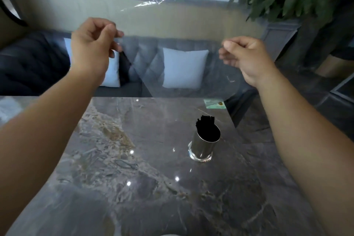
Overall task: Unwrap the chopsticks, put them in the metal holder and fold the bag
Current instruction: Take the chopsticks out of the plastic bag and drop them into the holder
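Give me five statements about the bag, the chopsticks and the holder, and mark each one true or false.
1. Both hands hold the clear plastic bag up above the table. True: the left hand and the right hand each pinch an edge.
2. The black chopsticks lie loose on the table. False: they stand in the metal holder.
3. The metal holder stands upright. True.
4. The bag is folded flat on the table. False: it is spread open in the air.
5. The holder sits nearer the right arm. True.

Clear bag (172,59) edges faint; chopsticks (206,126) bottoms hidden.
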`<state>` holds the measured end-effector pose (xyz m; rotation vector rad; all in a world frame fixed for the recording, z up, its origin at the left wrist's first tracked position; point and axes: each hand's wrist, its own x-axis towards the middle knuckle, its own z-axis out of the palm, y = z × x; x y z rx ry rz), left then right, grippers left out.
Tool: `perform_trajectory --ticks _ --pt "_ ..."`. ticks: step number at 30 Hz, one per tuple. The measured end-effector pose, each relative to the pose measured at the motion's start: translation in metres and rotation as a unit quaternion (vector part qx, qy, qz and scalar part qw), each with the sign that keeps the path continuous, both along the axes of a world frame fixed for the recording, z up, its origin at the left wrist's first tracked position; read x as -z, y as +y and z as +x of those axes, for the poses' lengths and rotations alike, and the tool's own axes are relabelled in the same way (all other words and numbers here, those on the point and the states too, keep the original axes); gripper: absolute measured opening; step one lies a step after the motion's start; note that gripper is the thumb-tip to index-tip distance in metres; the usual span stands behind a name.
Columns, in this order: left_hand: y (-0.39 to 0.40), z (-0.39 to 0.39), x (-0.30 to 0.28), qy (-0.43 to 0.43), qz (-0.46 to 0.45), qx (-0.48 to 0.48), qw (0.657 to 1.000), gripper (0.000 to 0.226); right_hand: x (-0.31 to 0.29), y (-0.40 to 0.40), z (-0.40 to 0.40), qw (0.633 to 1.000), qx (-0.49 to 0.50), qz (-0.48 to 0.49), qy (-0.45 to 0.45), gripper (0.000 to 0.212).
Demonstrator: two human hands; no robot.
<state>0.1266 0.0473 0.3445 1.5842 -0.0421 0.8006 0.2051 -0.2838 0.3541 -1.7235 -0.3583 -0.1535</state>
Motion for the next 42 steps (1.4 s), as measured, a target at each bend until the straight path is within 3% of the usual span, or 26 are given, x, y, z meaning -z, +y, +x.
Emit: perform_trajectory --ticks 4,7,10,13,18,23,25,29,32,37,40,42 --pt "0.043 -0.007 -0.006 -0.005 0.019 -0.065 0.998 0.006 0.008 0.049 -0.008 0.997 -0.037 0.016 0.073 0.011" --pt "0.075 -0.005 0.017 0.096 -0.016 -0.03 0.995 0.016 0.03 0.081 -0.011 0.983 -0.046 0.06 0.166 0.006" --pt "0.102 -0.008 0.077 0.233 -0.07 0.044 0.969 0.027 0.068 0.103 -0.012 0.96 -0.037 0.091 0.263 0.004" --pt "0.117 -0.024 0.148 0.331 -0.077 0.079 0.937 0.015 0.12 0.121 -0.014 0.933 -0.01 0.086 0.35 0.006" --pt "0.125 -0.046 0.227 0.414 -0.065 0.104 0.902 0.022 0.207 0.139 -0.021 0.898 0.026 0.027 0.438 0.019" --pt "0.133 -0.055 0.292 0.483 -0.201 0.068 0.85 0.051 0.279 0.159 -0.025 0.871 0.053 -0.002 0.488 0.012" --pt "0.135 -0.058 0.31 0.508 -0.204 0.078 0.833 0.061 0.297 0.163 -0.028 0.867 0.057 -0.022 0.494 0.011" --pt "0.133 -0.062 0.338 0.526 -0.075 0.057 0.845 0.024 0.337 0.168 -0.028 0.858 0.051 -0.087 0.503 0.007" --pt "0.135 -0.062 0.362 0.529 0.013 0.031 0.848 0.029 0.358 0.171 -0.028 0.863 0.05 -0.111 0.49 0.007" --pt "0.136 -0.058 0.381 0.563 0.189 -0.005 0.804 0.02 0.389 0.168 -0.029 0.875 0.067 -0.194 0.439 0.008" --pt "0.134 -0.055 0.384 0.556 0.212 -0.03 0.803 0.012 0.397 0.165 -0.031 0.879 0.095 -0.318 0.342 0.021" --pt "0.132 -0.06 0.385 0.544 0.236 -0.058 0.803 0.012 0.4 0.161 -0.038 0.88 0.087 -0.411 0.221 0.038"
